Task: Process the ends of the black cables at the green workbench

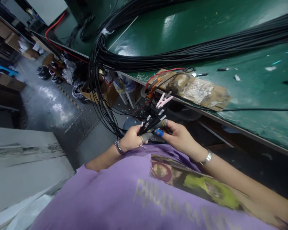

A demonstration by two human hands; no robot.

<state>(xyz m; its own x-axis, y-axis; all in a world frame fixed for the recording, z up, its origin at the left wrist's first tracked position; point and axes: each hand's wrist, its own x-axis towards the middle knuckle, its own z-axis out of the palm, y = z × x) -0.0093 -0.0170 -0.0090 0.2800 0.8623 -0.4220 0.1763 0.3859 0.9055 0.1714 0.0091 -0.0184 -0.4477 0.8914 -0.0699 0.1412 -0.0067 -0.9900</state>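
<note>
In front of the purple shirt, my left hand point(131, 139) is closed round several black cables point(153, 124) with white tips. Facing it, my right hand point(182, 138) pinches at the same cables close to their ends, its thumb wrapped in blue tape. Grey wrapping covers a finger on each hand. The fingertips partly hide the cables, so which single strand the right hand grips is unclear. Just beyond the cable ends, a pale pink clip point(164, 101) sticks out by the bench edge.
A thick bundle of black cables point(182, 57) curves across the green bench point(261, 124) and hangs over its left edge. On the bench edge lies a taped cardboard piece point(204, 92) with red wires. Below are a cardboard box point(111, 94) and a metal floor plate point(83, 123).
</note>
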